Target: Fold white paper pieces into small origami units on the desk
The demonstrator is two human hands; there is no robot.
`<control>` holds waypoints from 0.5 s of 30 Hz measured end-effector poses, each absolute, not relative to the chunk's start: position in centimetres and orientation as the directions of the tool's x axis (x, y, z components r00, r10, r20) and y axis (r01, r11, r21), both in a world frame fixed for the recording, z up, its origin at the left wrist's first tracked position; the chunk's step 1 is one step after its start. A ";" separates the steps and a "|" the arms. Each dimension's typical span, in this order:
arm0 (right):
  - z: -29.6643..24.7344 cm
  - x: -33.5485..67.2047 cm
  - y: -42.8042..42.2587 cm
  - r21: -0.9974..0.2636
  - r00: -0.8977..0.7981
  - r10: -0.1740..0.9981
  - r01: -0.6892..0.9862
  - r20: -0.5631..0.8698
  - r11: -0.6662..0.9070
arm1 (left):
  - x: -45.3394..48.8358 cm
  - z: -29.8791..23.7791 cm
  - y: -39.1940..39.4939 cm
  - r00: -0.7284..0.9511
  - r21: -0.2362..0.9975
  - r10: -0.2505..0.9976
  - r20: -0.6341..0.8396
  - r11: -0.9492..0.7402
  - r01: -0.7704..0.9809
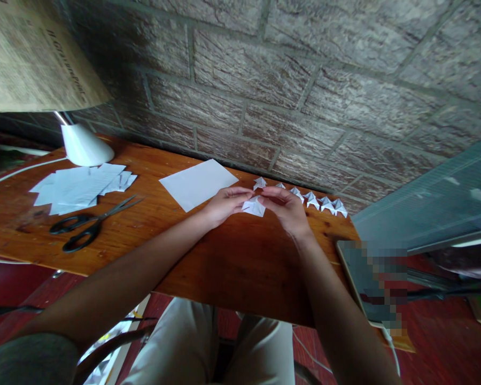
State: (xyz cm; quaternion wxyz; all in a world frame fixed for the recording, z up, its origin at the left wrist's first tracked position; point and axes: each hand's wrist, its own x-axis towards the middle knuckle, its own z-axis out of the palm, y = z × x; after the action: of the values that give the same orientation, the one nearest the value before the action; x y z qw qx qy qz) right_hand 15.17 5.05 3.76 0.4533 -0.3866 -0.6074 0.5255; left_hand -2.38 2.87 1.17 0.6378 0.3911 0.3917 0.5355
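Observation:
Between my two hands is a small white piece of folded paper [255,207], held just above the wooden table. My left hand [227,205] pinches its left edge with thumb and fingertips. On the other side, my right hand [287,207] grips the upper right part of the same paper, thumb on top. Just beyond my fingers stands a folded paper figure [260,183] with pointed tips. A row of several similar folded paper figures [311,200] runs to the right along the wall, partly hidden by my right hand.
A white paper sheet [198,184] lies left of my hands. Farther left are black-handled scissors [92,224], a pile of paper pieces [80,187] and a lamp [84,147]. A tablet-like device [355,278] with a cable sits at the right edge. A stone wall [264,80] borders the table's back.

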 end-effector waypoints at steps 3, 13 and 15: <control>3.7 15.1 5.0 -0.983 -0.313 0.934 0.010 0.170 0.183 | -2.6 1.2 2.8 0.199 0.895 0.970 -0.136 0.207 -0.395; 3.8 15.2 5.2 -0.991 -0.227 0.967 -0.085 0.117 0.100 | -2.6 1.2 2.6 0.172 0.986 0.982 0.079 -0.051 -0.161; 3.8 15.3 5.2 -0.995 -0.269 0.963 -0.096 0.027 0.001 | -2.6 1.0 2.7 0.139 0.986 0.981 0.134 -0.118 -0.115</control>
State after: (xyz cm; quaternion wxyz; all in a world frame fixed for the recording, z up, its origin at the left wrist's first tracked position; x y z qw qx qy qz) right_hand 15.33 5.18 3.80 0.4540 -0.3994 -0.5428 0.5829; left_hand -2.55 2.71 1.02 0.5283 0.5387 0.4021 0.5187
